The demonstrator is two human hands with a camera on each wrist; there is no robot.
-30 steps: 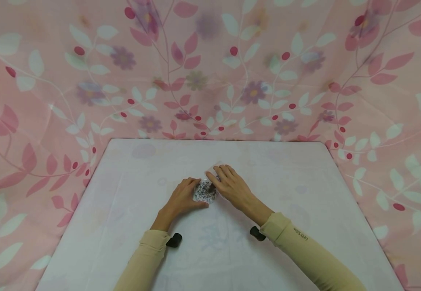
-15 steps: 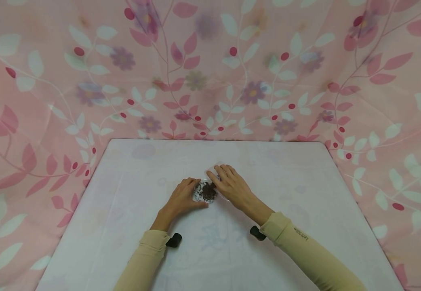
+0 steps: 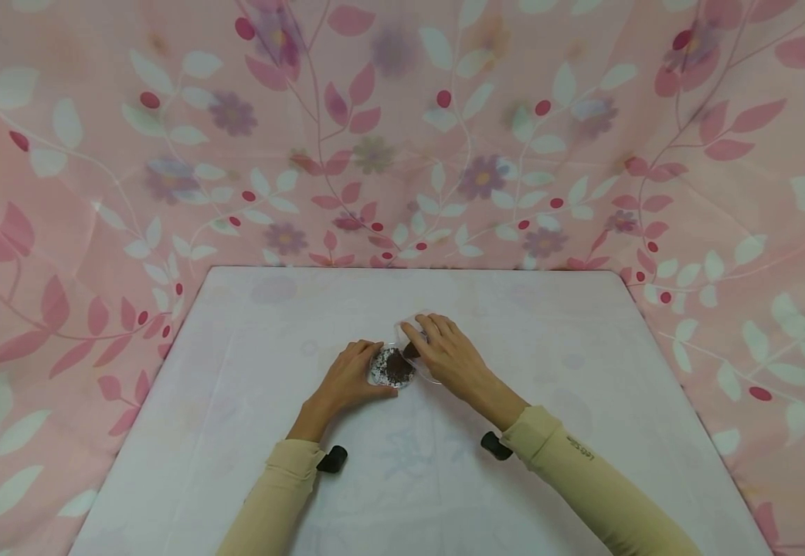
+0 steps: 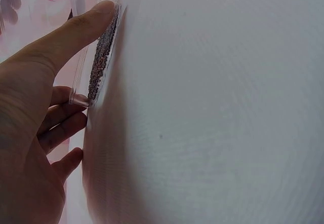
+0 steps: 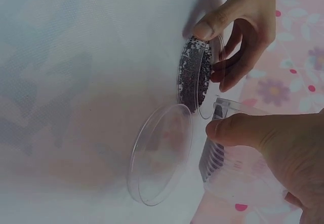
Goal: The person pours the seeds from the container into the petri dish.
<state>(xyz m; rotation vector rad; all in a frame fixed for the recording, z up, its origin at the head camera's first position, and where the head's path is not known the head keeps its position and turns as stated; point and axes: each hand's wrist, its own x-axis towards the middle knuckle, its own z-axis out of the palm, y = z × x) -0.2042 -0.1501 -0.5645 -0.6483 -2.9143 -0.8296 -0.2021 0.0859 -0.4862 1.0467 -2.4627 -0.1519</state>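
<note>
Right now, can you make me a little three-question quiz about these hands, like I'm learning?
1. Pick one: what's in the round dish that the left hand grips? A) dark grains; B) blue water; C) red beads.
2. True or false: the right hand holds a clear box.
3. Where does the second round clear dish lie?

Key: 1. A. 2. True. 3. On the white table, beside the first dish.

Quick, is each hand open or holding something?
Left hand: holding the clear dish of dark granules.
Right hand: holding a clear box.
</note>
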